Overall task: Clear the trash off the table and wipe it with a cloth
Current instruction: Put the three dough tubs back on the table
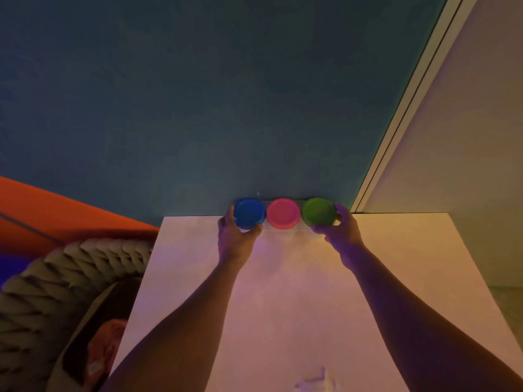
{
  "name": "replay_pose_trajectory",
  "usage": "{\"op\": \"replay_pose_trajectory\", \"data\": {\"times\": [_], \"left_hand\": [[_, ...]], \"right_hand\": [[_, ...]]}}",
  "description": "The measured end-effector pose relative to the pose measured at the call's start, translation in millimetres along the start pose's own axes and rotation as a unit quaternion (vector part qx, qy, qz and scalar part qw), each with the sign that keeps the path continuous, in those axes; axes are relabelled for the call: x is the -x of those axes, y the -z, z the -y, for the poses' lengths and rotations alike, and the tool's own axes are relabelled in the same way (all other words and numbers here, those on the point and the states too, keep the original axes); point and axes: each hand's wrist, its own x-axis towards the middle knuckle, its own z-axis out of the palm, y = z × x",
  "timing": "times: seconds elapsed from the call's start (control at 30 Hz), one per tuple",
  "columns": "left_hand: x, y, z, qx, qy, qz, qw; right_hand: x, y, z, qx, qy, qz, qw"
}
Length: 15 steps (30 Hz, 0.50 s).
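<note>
Left to right, at the far edge of the pale rectangular table (283,292): your left hand (236,236) grips the blue-lidded round tub (249,213); pink-lidded tub (283,213) between; your right hand (341,230) grips the green-lidded tub (318,212). Possibly a whitish cloth (315,381) at the near edge.

Three round plastic-lidded tubs, blue (249,213), pink (283,213) and green (318,211), stand upright, side by side and touching, along the far edge of the pale table (283,292).
</note>
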Motion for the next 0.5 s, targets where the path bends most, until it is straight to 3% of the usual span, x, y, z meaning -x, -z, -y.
{"op": "replay_pose_trajectory", "data": {"times": [0.27,0.5], "left_hand": [[13,15,-6,-0.021,0.003,0.031,0.999],[96,59,-9,-0.05,-0.042,0.049,0.997]], "right_hand": [[23,4,-10,0.008,-0.042,0.018,0.999],[122,16,-16,0.035,-0.025,0.037,0.998]]}}
